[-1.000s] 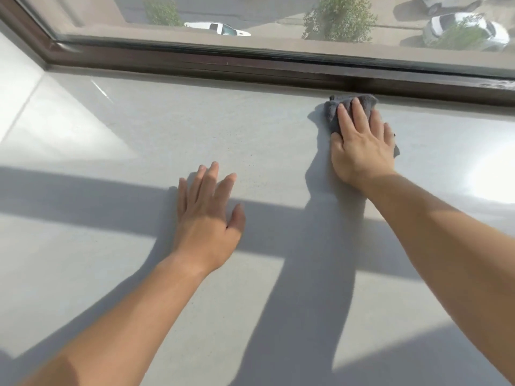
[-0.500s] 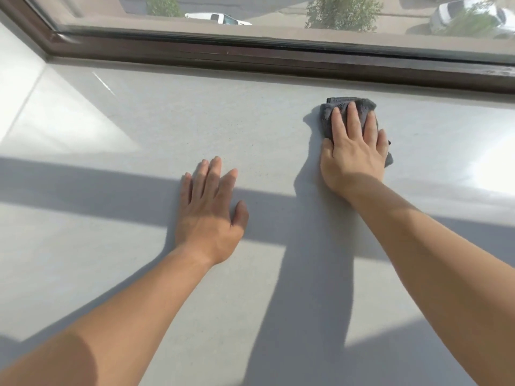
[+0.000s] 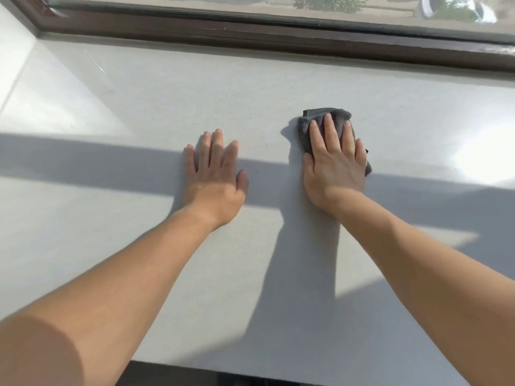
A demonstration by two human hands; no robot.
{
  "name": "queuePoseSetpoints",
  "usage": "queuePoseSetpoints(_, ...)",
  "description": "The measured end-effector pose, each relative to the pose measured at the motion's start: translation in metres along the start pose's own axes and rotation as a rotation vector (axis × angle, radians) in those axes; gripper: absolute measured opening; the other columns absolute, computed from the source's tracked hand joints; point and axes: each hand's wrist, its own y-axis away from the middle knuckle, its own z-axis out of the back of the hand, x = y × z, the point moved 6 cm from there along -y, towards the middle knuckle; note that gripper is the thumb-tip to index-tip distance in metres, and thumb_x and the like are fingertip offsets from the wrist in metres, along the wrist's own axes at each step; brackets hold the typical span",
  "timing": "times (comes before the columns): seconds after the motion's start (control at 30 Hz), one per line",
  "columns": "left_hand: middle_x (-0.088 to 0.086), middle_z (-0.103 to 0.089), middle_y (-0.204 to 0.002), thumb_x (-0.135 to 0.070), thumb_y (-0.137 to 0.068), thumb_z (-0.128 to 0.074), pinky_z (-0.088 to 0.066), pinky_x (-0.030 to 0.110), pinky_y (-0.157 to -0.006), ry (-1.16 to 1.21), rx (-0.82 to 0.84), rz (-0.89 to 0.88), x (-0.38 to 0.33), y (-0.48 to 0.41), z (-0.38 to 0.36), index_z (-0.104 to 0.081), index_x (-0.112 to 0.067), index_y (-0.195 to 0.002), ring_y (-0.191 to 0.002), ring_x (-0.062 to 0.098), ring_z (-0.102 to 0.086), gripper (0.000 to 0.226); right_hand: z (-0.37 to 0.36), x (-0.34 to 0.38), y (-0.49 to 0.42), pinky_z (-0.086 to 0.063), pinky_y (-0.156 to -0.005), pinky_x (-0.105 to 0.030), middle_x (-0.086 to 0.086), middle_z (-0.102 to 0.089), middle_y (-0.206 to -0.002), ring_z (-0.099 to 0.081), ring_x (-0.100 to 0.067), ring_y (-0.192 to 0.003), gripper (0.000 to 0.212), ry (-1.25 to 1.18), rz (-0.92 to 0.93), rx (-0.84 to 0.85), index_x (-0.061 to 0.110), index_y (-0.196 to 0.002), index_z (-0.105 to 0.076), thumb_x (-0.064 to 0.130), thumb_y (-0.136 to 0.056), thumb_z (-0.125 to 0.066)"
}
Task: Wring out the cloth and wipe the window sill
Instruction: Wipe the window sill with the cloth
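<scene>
I am looking down on the pale window sill [image 3: 139,246], with both hands lying flat on it, set apart. My left hand [image 3: 216,179] is resting open and bare, left of the cloth and not touching it. My right hand [image 3: 334,165] is pressing straight fingers onto the grey cloth [image 3: 305,133], which is lying beneath its palm and poking out beyond the fingertips. The hand is hiding the cloth's long axis.

right hand [image 3: 334,165] flat on grey cloth [image 3: 305,132], left hand [image 3: 216,176] flat on window sill [image 3: 139,107]
</scene>
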Motion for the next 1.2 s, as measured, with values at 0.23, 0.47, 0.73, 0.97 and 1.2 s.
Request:
queuePoseSetpoints(0.23, 0.011, -0.005, -0.167, -0.036, -0.1, -0.037, 0.015, 0.047, -0.122, 0.167, -0.077, -0.037, 0.006, 0.035, 0.0, -0.027, -0.015, -0.154, -0.154, 0.021, 0.008, 0.059, -0.007, 0.0, 0.035, -0.002, -0.124, -0.043, 0.009, -0.008, -0.169, -0.001, -0.023, -0.155, 0.057, 0.005, 0.209, 0.098, 0.034, -0.159, -0.019, 0.04, -0.103, -0.029)
queuePoseSetpoints(0.47, 0.003, -0.005, -0.168, -0.044, -0.1, -0.02, 0.011, 0.043, -0.123, 0.182, -0.111, -0.045, 0.012, 0.049, -0.016, -0.023, -0.024, -0.157, -0.154, 0.015, 0.007, 0.061, -0.023, 0.051, 0.107, -0.013, -0.122, -0.052, 0.0, -0.019, -0.167, -0.012, -0.033, -0.154, 0.058, -0.003, 0.187, -0.002, 0.026, -0.158, -0.028, 0.04, -0.102, -0.033)
queuePoseSetpoints(0.73, 0.003, 0.0, -0.168, -0.052, -0.098, -0.012, 0.014, 0.043, -0.122, 0.165, -0.084, -0.052, 0.011, 0.041, -0.02, -0.019, -0.025, -0.158, -0.154, 0.016, 0.01, 0.066, -0.015, -0.014, 0.061, -0.004, -0.124, -0.047, 0.006, -0.007, -0.169, 0.0, -0.026, -0.155, 0.06, -0.041, -0.088, 0.033, 0.032, -0.159, -0.017, 0.042, -0.1, -0.025)
queuePoseSetpoints(0.97, 0.005, -0.011, -0.168, -0.05, -0.098, -0.017, 0.008, 0.045, -0.123, 0.279, -0.138, -0.062, 0.011, 0.046, -0.015, -0.035, -0.023, -0.153, -0.154, 0.015, 0.002, 0.063, -0.027, 0.063, 0.179, -0.02, -0.121, -0.052, 0.001, -0.028, -0.164, -0.019, -0.03, -0.153, 0.053, -0.031, 0.349, -0.029, 0.026, -0.154, -0.039, 0.037, -0.102, -0.04)
queuePoseSetpoints(1.2, 0.008, -0.019, -0.165, -0.051, -0.098, -0.024, 0.009, 0.045, -0.123, 0.307, -0.167, -0.074, 0.015, 0.051, -0.018, -0.045, -0.025, -0.144, -0.154, 0.018, -0.003, 0.057, -0.024, 0.0, 0.118, -0.006, -0.124, -0.049, 0.002, -0.013, -0.168, -0.006, -0.029, -0.154, 0.063, -0.017, -0.121, -0.017, 0.028, -0.159, -0.022, 0.042, -0.097, -0.028)
